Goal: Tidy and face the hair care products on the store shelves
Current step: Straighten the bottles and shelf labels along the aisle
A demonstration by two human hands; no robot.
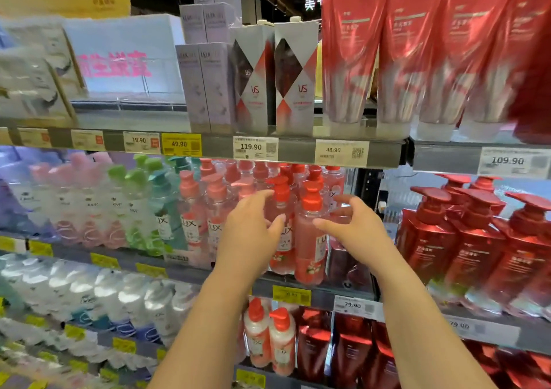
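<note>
Beside pump bottle: spread hands.

Your view is bright and evenly lit; the light reads as coming from above, and the undersides of the shelves cast only soft shade. Glare streaks run down the glossy red upright tubes at top right and across the dark red pump bottles below them. The far left smears badly: the pale boxed packs and the clear bottles with white labels dissolve into blur. The grey metal shelf edge bows with wide-angle distortion. Centre is sharpest; you can read the white price tag marked 119.90. The background above the top shelf is dark.
</note>
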